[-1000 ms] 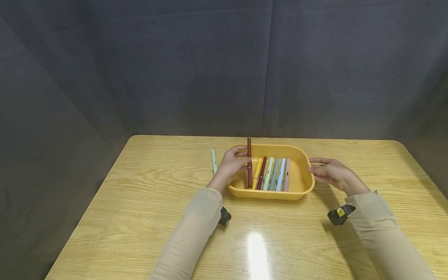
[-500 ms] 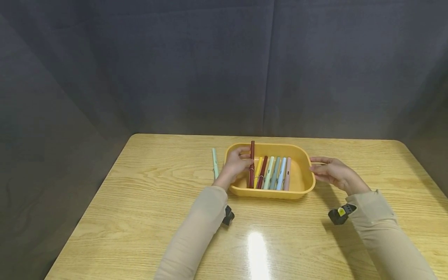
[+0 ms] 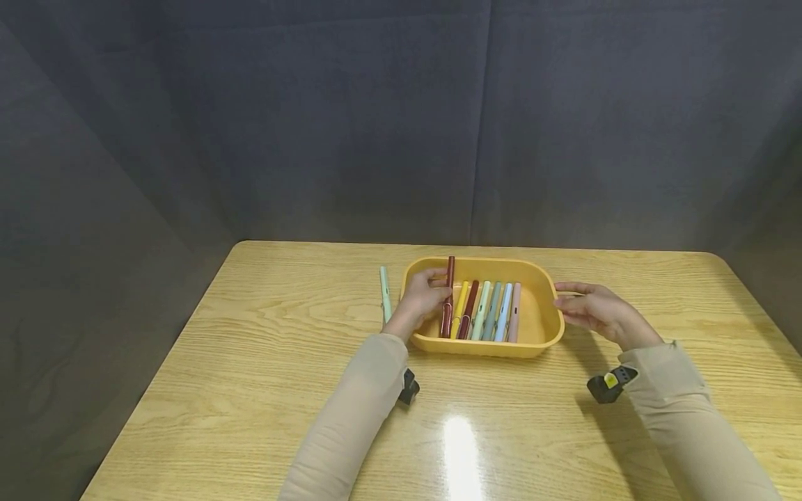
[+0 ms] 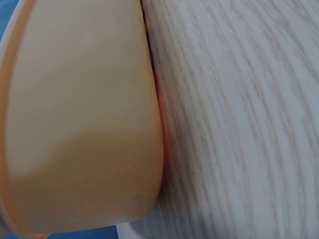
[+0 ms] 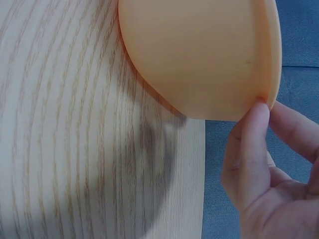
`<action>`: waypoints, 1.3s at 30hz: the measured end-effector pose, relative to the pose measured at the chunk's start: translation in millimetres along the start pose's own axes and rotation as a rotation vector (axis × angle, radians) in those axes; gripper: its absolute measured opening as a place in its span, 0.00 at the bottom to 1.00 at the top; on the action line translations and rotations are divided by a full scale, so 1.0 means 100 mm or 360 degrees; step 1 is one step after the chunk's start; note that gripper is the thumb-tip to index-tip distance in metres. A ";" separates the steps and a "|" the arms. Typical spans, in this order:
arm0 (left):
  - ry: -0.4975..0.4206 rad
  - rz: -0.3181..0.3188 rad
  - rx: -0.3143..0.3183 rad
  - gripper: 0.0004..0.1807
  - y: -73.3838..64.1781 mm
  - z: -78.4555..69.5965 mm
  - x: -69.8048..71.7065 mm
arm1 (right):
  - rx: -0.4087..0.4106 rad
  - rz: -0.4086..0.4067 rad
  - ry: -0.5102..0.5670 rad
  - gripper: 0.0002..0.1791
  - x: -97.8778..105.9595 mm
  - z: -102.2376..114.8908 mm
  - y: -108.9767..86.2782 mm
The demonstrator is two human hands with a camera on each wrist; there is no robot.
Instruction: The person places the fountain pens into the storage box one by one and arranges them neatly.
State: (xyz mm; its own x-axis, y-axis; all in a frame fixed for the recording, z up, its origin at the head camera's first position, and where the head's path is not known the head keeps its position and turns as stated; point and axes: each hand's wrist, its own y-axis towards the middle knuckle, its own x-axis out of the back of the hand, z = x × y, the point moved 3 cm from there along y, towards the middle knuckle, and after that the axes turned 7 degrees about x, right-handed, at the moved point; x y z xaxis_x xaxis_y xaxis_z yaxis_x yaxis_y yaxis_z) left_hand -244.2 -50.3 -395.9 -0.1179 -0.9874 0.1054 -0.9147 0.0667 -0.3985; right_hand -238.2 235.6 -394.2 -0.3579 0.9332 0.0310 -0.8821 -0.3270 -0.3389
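Observation:
My left hand (image 3: 422, 296) pinches a dark red pen (image 3: 447, 320) over the left part of a yellow tray (image 3: 482, 346). The pen stands lengthwise to the person, its clip end toward the near wall; I cannot tell whether it touches the tray floor. Beside it lie a yellow pen (image 3: 460, 306), another dark red pen, and light green, grey-green, light blue and pink pens (image 3: 514, 313) in a row. My right hand (image 3: 595, 311) holds the tray's right rim between thumb and index finger, seen closer in the right wrist view. The left wrist view shows only the tray's outer wall (image 4: 84, 114).
One light green pen (image 3: 385, 289) lies on the wooden table (image 3: 263, 390), left of the tray and partly behind the left wrist. Dark curtains (image 3: 351, 125) hang behind the table and at both sides.
The left hand has shifted slightly to the right and lowered the dark red pen a little toward the tray. The right hand stays at the rim.

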 end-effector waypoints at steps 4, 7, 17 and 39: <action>0.0001 -0.0011 -0.0003 0.25 0.01 0.01 0.00 | 0.0001 0.0001 0.0003 0.15 0.00 0.00 0.00; 0.0029 -0.0014 0.0008 0.25 0.02 0.02 0.00 | 0.0003 0.0000 -0.0002 0.17 0.00 0.00 0.00; 0.0069 -0.0009 0.0082 0.27 0.05 0.05 -0.02 | 0.0031 0.0013 0.0003 0.22 -0.01 0.01 -0.01; 0.0093 -0.0074 0.0203 0.24 0.08 0.12 -0.06 | 0.0014 0.0007 -0.0057 0.31 0.00 0.00 0.01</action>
State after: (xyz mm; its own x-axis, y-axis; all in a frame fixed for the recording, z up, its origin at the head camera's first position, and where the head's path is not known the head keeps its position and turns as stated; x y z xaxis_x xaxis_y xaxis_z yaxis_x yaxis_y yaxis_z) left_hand -246.5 -46.0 -410.4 -0.1024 -0.9787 0.1779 -0.8636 -0.0013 -0.5042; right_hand -238.6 235.0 -394.2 -0.3726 0.9259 0.0629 -0.8830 -0.3328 -0.3309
